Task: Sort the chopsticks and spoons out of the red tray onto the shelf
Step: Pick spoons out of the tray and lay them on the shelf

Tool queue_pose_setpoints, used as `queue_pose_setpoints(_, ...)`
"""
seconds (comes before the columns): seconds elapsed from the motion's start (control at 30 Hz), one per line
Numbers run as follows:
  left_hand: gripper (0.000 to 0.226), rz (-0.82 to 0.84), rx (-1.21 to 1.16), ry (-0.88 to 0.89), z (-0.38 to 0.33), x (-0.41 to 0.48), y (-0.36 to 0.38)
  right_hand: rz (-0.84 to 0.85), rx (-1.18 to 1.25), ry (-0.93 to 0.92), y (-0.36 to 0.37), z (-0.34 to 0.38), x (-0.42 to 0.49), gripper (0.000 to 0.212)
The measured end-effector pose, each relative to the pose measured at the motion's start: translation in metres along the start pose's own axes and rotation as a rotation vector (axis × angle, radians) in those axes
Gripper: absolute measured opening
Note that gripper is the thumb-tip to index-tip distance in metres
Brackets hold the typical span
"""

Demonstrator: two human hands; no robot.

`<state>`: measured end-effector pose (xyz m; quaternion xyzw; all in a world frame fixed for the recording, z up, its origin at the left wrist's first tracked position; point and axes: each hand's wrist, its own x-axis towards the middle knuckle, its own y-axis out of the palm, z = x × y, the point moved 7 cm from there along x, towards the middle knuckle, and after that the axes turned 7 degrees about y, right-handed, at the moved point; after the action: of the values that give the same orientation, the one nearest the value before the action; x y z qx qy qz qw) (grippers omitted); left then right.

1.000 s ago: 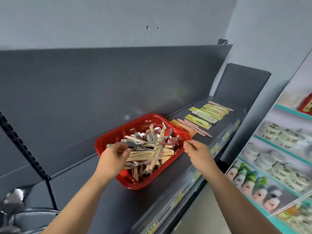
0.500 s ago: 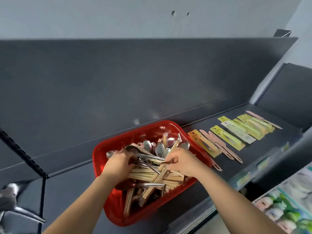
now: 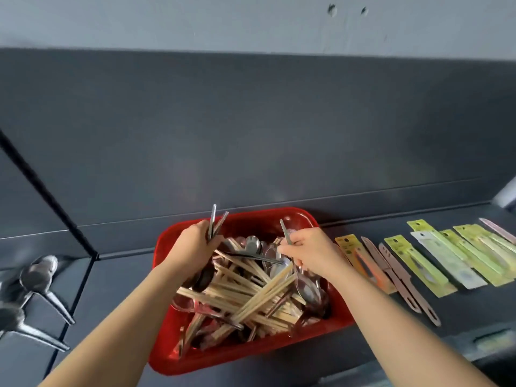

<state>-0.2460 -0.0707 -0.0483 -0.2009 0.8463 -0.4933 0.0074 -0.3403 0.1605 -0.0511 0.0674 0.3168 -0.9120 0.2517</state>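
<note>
In the tray (image 3: 303, 219) on the shelf (image 3: 472, 311), the left hand (image 3: 192, 248) is gripping two spoons (image 3: 213, 222) by their handles and the right hand (image 3: 311, 254) is pinching a third, likely to free them from the tangled chopsticks (image 3: 251, 291)

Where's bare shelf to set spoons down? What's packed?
Bare: shelf between the black divider and the red tray; also the strip between the carded packets and the front edge. Crowded: the tray, heaped with chopsticks and spoons, left hand and right hand gripping spoons in it; packets side by side right of it; loose spoons left of the divider.
</note>
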Motion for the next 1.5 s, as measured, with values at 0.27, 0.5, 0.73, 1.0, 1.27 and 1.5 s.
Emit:
queue_pose_setpoints(0.27,0.015,0.030,-0.049,-0.192,0.015,-0.003,0.001,0.106,-0.289,-0.035,0.033,0.000,0.026,0.016)
queue_pose_setpoints(0.5,0.032,-0.045,-0.278,-0.222,-0.007,-0.008,-0.024,0.163,-0.406,-0.059,0.038,0.002,0.031,0.021)
queue_pose_setpoints(0.73,0.023,0.191,-0.385,-0.128,-0.051,-0.028,-0.003,0.113,-0.163,0.015,0.005,-0.004,0.017,0.027)
queue_pose_setpoints(1.0,0.032,0.560,-0.335,-0.049,-0.094,-0.049,0.053,-0.023,0.192,0.103,-0.046,-0.028,-0.009,0.013)
queue_pose_setpoints(1.27,0.038,0.685,-0.152,-0.004,-0.110,-0.056,0.069,-0.079,0.241,0.139,-0.058,-0.049,-0.025,0.003)
queue_pose_setpoints(1.5,0.027,0.771,-0.136,-0.040,-0.112,-0.059,0.080,-0.155,0.195,0.141,-0.060,-0.053,-0.031,0.010)
